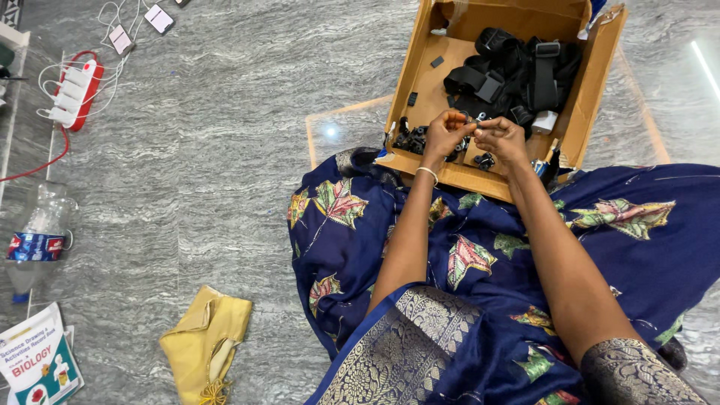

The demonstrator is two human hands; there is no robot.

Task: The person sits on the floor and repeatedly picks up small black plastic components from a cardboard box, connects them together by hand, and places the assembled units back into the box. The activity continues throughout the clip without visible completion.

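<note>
Fingertips (466,124) of both hands pinched around a small black part (475,122)

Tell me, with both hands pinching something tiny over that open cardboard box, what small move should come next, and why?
Probably pressing the small black part together between the fingertips. The left hand and right hand meet on it just above the open brown cardboard box, where a heap of small black plastic pieces and a bundle of black straps lie. What the part is remains too small to tell.
</note>
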